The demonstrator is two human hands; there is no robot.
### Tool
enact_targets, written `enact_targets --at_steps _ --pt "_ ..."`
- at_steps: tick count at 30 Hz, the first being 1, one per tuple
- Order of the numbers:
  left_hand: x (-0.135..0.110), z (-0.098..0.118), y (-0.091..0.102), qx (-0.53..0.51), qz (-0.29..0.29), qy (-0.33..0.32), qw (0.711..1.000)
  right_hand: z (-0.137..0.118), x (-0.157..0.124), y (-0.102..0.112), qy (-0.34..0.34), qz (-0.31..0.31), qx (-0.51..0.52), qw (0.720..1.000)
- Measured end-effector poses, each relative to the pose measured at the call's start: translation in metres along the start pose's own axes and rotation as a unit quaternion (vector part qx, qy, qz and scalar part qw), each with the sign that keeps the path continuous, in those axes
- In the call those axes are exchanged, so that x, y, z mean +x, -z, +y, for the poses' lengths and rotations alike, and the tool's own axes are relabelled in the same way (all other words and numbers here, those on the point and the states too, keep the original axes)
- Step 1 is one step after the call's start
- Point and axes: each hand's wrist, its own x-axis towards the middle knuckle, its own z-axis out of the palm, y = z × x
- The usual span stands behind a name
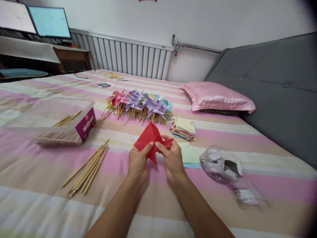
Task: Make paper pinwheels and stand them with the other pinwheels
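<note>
A red paper square (148, 136), partly folded into a pinwheel shape, is held up above the bed between both hands. My left hand (138, 158) pinches its left side, thumb near the centre. My right hand (172, 155) grips the right side, with its thumb pressing a folded corner toward the middle. Both thumbs almost meet there. Beyond the hands lies a bunch of finished paper pinwheels (135, 102) on wooden sticks, in purple, pink and other colours. A stack of cut paper squares (183, 127) sits right of them, and pale green paper (189, 152) lies beside my right hand.
A clear plastic box (85, 127) of sticks stands left, with loose wooden sticks (90, 168) in front of it. At right is a round clear container (220, 165) with small packets. A pink pillow (218, 97) rests near the grey headboard (272, 79).
</note>
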Motion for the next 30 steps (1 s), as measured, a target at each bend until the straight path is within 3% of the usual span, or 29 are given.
enact_targets --at_steps 6,9,15,19,30 --pt "0.0 0.008 0.005 0.008 -0.086 0.046 0.995 -0.013 0.012 0.019 -0.068 -0.083 0.016 0.994" --pt "0.001 0.013 0.007 0.002 -0.095 0.068 0.993 -0.022 0.019 0.031 -0.106 -0.131 0.005 0.986" --pt "-0.001 0.014 0.008 0.124 -0.146 0.085 0.978 -0.029 0.022 0.04 -0.133 -0.193 -0.025 0.972" --pt "-0.003 0.011 0.007 0.162 -0.138 0.058 0.975 -0.031 0.02 0.038 -0.135 -0.203 -0.044 0.969" --pt "-0.004 0.009 0.008 0.164 -0.121 0.087 0.975 -0.031 0.017 0.036 -0.124 -0.184 -0.079 0.972"
